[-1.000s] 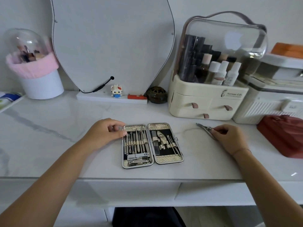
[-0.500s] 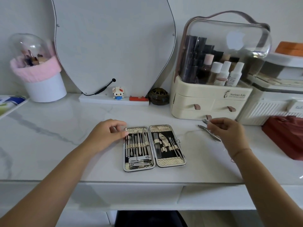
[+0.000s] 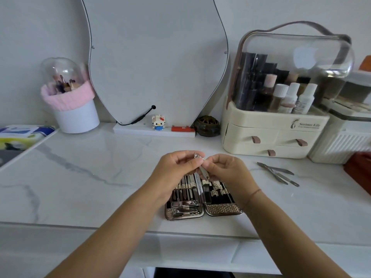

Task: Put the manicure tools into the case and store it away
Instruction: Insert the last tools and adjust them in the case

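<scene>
The manicure case (image 3: pixel 222 210) lies open flat on the marble counter near its front edge, with several metal tools strapped inside. Both hands hover over its far half. A small metal tool (image 3: pixel 202 169) is pinched between my left hand (image 3: pixel 176 169) and my right hand (image 3: pixel 226 171), tilted with its upper end at the left fingertips. The hands hide the far part of the case. Loose metal tools (image 3: pixel 278 173) lie on the counter to the right of the case.
A cream cosmetic organiser (image 3: pixel 271 135) with drawers stands at the back right, a white box (image 3: pixel 341 143) and a red pouch (image 3: pixel 359 169) beside it. A mirror (image 3: pixel 156 57), small figure (image 3: pixel 158 122), dark bowl (image 3: pixel 207 128) and brush holder (image 3: pixel 74 109) line the back.
My right hand has come left from the loose tools to above the case with one metal tool. My left hand has risen from the case's left edge to grip the same tool.
</scene>
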Demonstrator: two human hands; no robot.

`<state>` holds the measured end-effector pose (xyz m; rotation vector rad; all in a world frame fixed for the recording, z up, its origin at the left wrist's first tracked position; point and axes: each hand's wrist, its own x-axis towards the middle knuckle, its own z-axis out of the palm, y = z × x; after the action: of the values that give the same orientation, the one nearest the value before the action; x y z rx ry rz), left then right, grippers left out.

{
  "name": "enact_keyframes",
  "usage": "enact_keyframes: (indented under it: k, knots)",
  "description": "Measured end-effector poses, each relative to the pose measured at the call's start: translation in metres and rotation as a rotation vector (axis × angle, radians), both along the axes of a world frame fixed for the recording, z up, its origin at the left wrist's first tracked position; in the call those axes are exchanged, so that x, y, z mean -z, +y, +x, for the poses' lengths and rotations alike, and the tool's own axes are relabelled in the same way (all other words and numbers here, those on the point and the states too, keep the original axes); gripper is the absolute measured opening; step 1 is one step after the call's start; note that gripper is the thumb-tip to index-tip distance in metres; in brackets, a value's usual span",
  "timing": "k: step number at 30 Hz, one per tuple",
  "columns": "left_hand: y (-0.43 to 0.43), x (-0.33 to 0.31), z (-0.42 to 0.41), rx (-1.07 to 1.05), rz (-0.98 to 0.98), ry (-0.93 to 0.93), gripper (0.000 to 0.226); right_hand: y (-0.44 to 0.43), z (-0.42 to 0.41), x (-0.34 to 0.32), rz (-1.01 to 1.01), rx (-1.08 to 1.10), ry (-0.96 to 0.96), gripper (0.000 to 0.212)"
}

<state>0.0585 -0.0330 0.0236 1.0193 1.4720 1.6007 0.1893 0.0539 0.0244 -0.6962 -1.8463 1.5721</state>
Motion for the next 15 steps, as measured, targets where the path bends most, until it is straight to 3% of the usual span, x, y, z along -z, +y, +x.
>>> enact_keyframes:
  k: [10, 15]
  knots:
    - [0.002, 0.003, -0.002, 0.068, -0.035, 0.019, 0.020, 0.009, 0.004, -0.014, 0.024, 0.018, 0.021, 0.006]
    - [0.000, -0.007, -0.003, 0.176, -0.047, -0.241, 0.015, 0.013, 0.003, -0.016, -0.055, 0.005, 0.101, 0.003]
